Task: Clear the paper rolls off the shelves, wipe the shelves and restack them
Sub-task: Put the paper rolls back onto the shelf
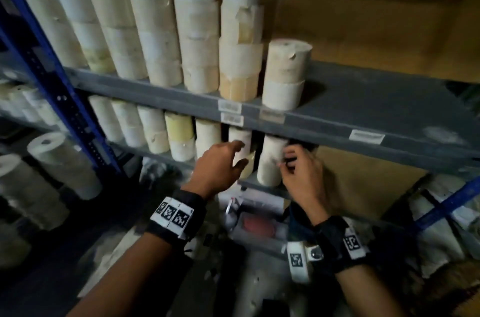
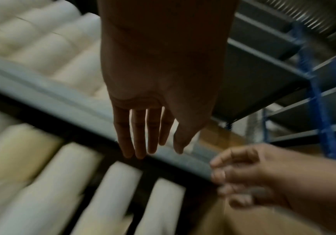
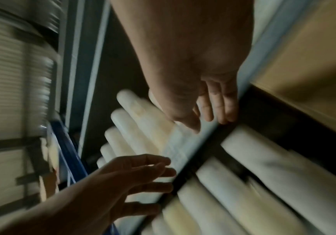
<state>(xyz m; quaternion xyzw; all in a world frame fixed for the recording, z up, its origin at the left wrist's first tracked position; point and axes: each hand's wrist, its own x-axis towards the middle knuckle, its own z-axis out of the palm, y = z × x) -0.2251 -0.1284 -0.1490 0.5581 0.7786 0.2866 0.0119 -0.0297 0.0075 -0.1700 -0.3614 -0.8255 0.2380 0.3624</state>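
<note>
Hands first: the left hand [image 1: 220, 163] reaches with straight, spread fingers [image 2: 139, 135], holding nothing; the right hand [image 1: 302, 174] hovers half-curled and empty beside the end roll [image 1: 270, 161] at the lower shelf's [image 1: 262, 185] front edge. Best to grip that roll low, steadying its neighbour. Only the head view shows stacked rolls [image 1: 197, 31] filling the upper shelf [image 1: 363, 98]; wrist views are blurred.

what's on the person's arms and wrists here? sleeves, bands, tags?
No sleeves: both forearms are bare, hands ungloved. The left hand has a black wrist band carrying a white strip of three square black-and-white markers. The right hand has a similar black band with one such marker, plus a white block on the inner wrist bearing another marker and a small round metal part. No cables visible.
</note>
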